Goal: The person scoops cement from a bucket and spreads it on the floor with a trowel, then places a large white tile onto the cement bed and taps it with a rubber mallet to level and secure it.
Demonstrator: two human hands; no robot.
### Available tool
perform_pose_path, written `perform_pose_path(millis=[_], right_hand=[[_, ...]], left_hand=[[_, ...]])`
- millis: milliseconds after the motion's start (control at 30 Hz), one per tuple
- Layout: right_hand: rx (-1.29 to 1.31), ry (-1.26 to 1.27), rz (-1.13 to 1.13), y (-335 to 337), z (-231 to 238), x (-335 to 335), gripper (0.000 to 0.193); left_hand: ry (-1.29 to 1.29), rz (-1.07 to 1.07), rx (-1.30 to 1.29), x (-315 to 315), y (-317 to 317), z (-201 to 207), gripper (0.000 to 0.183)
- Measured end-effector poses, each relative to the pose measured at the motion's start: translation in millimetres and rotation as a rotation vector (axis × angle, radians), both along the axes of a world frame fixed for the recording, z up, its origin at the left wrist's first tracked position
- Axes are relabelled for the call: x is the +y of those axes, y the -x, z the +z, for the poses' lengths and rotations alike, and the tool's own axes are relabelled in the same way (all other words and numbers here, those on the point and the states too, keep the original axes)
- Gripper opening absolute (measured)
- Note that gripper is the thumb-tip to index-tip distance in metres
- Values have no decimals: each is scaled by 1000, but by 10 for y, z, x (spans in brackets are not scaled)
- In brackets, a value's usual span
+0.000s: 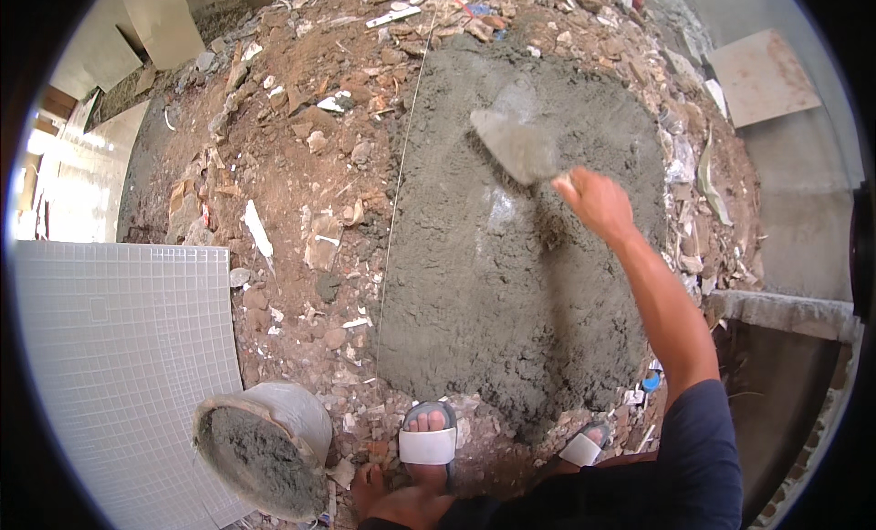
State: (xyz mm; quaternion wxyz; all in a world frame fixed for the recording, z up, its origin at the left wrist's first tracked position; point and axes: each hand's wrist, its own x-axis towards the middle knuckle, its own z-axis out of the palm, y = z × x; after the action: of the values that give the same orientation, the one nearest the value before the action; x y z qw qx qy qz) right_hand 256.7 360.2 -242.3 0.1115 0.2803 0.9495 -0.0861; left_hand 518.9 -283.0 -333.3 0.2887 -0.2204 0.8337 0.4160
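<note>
My right hand (598, 202) is closed round the handle of a pointed trowel (518, 147). Its grey blade lies low over a wide bed of wet mortar (456, 284), and I cannot tell whether it touches. Smooth, shiny patches show in the mortar beside the blade. A thin string (394, 197) runs along the bed's left edge. My left hand (370, 489) is low by my leg, partly visible at the lower edge, its fingers too unclear to read. Nearest to it stands a bucket (306, 416) of wet mortar, tipped toward the left.
Rubble and broken tile cover the brown soil (310, 156) left of the bed. A large grid-patterned tile (128, 320) lies at the left. My sandalled feet (427, 443) stand at the bed's near edge. A beige tile (765, 78) leans at the far right, above a concrete ledge (785, 313).
</note>
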Motion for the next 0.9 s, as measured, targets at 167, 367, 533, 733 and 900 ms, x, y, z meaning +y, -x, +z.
perform_pose_path(millis=[167,367,533,733,900], right_hand=[[44,324,-153,-631,136,-330,49],[22,282,-24,-1241,170,-391,48],[-12,254,19,-2046,562,-245,48],[74,289,-168,-3198,790,-225,43],[257,457,-659,-4160,428,-191,40]], left_hand=[[-33,20,15,-61,-45,-79,38],[-52,7,62,-58,5,-176,34],[-27,22,85,-69,68,-247,26],[22,26,137,-74,81,-398,26],[105,28,246,-37,75,-488,29]])
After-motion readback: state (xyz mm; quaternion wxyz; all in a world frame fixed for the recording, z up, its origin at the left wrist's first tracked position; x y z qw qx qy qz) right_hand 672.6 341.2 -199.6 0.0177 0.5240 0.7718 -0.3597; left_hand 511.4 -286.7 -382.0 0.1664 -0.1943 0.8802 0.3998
